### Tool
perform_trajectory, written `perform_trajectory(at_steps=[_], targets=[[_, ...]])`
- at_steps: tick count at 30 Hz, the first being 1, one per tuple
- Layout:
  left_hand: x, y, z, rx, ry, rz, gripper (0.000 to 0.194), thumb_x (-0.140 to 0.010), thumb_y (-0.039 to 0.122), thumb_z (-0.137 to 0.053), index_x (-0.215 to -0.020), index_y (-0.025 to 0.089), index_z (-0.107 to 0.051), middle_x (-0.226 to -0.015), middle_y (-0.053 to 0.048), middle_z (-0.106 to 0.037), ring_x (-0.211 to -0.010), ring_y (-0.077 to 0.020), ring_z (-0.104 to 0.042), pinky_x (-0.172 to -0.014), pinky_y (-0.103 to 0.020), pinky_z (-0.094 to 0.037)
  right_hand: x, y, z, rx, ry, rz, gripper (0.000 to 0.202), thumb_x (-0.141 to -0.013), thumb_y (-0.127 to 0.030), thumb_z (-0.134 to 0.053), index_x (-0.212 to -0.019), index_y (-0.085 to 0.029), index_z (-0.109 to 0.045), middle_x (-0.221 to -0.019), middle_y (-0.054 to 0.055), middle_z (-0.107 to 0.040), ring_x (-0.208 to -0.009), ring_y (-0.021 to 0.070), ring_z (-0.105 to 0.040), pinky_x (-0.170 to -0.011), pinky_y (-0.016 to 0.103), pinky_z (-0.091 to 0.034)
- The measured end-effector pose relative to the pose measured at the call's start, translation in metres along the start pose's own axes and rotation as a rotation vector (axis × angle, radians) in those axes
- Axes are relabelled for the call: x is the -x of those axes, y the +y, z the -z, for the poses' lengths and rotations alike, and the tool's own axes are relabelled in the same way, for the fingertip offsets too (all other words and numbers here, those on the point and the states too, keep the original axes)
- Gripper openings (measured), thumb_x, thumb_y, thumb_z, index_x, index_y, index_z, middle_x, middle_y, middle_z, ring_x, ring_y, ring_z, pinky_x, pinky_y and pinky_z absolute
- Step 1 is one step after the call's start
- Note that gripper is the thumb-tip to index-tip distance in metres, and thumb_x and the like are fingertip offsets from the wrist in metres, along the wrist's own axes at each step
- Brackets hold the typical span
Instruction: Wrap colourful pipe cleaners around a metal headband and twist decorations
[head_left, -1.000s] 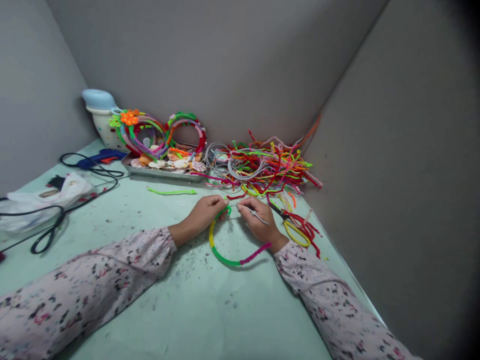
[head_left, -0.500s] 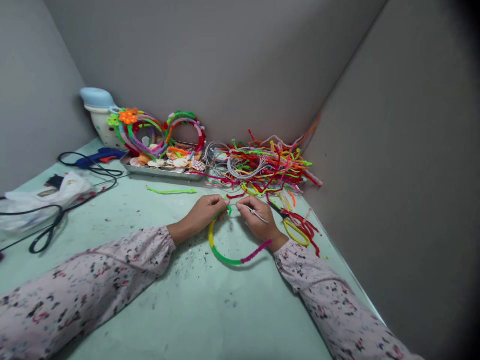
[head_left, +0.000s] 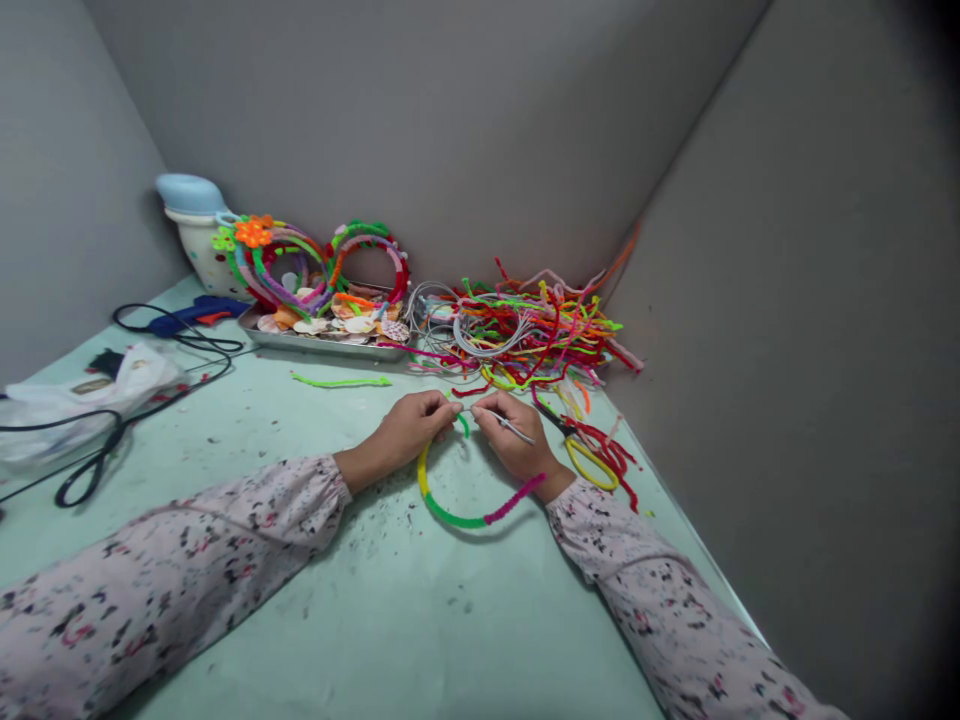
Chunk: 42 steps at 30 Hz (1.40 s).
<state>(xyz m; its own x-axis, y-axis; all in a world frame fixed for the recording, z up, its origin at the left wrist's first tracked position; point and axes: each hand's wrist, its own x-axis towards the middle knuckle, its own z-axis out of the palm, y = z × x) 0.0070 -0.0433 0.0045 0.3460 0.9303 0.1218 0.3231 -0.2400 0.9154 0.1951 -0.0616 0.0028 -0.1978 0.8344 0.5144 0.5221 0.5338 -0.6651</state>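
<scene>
- Pale green surface [head_left: 420, 640]: carries the work; dark specks mark its bare near area.
- Multicoloured fuzzy band, bent in an open curve [head_left: 457, 521]: located between the two forearms, nearest the middle of the surface. Green and yellow sections lead up to the left hand [head_left: 409, 430]; the magenta free end points toward the right wrist.
- Hands: left thumb and forefinger pinch the band's upper end, where a short green tail sticks out. Right hand [head_left: 517, 440] pinches a thin grey wire [head_left: 514, 429], which lies across its fingers. Any join between wire and band is hidden.
- Handling (judged): band light, soft outside, springy inside; pile may crush or slide under a hard pinch. Grip close to the upper end; steady the curve at the yellow section. Wire likely stiff and smooth; hold near its tip.
- Right side: yellow-handled scissors [head_left: 592, 463] beside red fuzzy offcuts [head_left: 619, 453].
- Beyond the hands: single lime-green fuzzy stem [head_left: 341, 383]; silver metal tray [head_left: 330, 346] of shells; heap of multicoloured fuzzy stems [head_left: 555, 330].
- Rear: plain grey wall [head_left: 465, 120].
</scene>
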Motion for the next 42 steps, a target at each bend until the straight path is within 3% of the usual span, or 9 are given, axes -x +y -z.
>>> perform_trajectory(at_steps=[9,23,33,42], targets=[[0.0,-0.004,-0.001,0.031,-0.017,0.005,0.035,-0.084,0.05,-0.053,-0.073,0.017,-0.058,-0.059,0.002,-0.056,-0.056,-0.0128,-0.05,-0.053,-0.023,-0.036,0.0,0.0,0.0,-0.001,0.013,0.008,0.012,-0.087,-0.026,-0.056,-0.08,-0.019,-0.064,-0.076,0.001,-0.066,-0.071,0.0156,-0.06,-0.067,0.025,-0.045],[0.002,0.005,-0.001,-0.267,0.079,-0.029,0.033,-0.086,0.045,-0.054,-0.069,0.018,-0.054,-0.056,0.003,-0.054,-0.055,-0.0119,-0.045,-0.053,-0.024,-0.03,0.0,0.001,-0.001,-0.009,0.011,0.0,0.012,-0.086,-0.025,-0.057,-0.081,-0.019,-0.065,-0.075,0.001,-0.067,-0.069,0.0152,-0.06,-0.066,0.026,-0.044],[0.004,0.001,-0.002,-0.269,0.087,-0.087,0.03,-0.088,0.044,-0.052,-0.074,0.018,-0.058,-0.063,0.002,-0.058,-0.061,-0.0132,-0.049,-0.057,-0.024,-0.033,-0.001,0.002,-0.002,-0.015,0.018,-0.006,0.011,-0.086,-0.025,-0.057,-0.081,-0.019,-0.066,-0.076,0.001,-0.067,-0.07,0.0156,-0.061,-0.066,0.026,-0.045],[0.003,0.006,-0.001,-0.416,0.113,-0.115,0.028,-0.088,0.04,-0.053,-0.072,0.017,-0.057,-0.065,0.0,-0.059,-0.061,-0.0136,-0.048,-0.058,-0.025,-0.031,-0.001,0.003,-0.002,-0.017,0.004,-0.017,0.012,-0.086,-0.026,-0.057,-0.082,-0.019,-0.066,-0.076,0.001,-0.068,-0.07,0.0155,-0.061,-0.066,0.025,-0.046]])
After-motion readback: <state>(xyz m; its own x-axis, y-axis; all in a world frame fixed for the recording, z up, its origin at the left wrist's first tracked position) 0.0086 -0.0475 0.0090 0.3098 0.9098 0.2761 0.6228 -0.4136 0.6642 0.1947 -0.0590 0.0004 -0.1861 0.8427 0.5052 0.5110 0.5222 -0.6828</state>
